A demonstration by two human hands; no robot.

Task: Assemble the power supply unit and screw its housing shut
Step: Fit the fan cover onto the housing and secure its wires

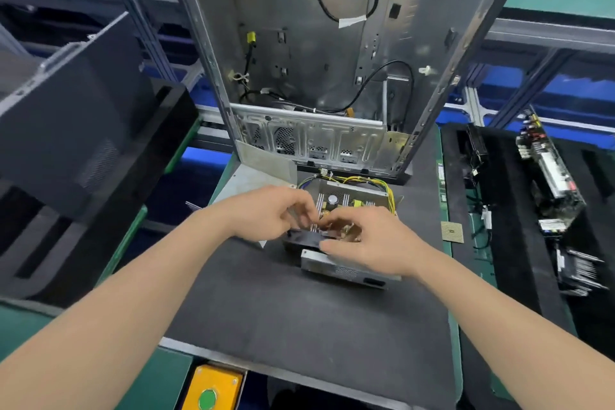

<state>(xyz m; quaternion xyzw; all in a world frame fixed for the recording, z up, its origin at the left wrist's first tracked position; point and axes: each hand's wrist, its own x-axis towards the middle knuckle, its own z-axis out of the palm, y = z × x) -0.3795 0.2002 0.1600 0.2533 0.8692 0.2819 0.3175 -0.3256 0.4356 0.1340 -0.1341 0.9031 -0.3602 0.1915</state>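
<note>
The open power supply unit (349, 200) lies on the dark mat, its circuit board, capacitor and yellow wires (366, 181) exposed. A black fan (301, 238) sits at its near left corner, and the silver housing wall (336, 268) faces me. My left hand (269, 210) reaches over the fan with fingers curled, pinching something small I cannot make out. My right hand (369, 240) lies over the unit's near edge, fingers curled toward the same spot. The hands almost touch and hide what lies between them.
An open silver computer case (332, 60) stands upright just behind the unit. A loose metal cover plate (263, 173) lies at left. A black case (76, 130) sits far left, component trays (545, 183) at right, a CPU chip (452, 231) on the mat, a yellow button box (213, 388) near me.
</note>
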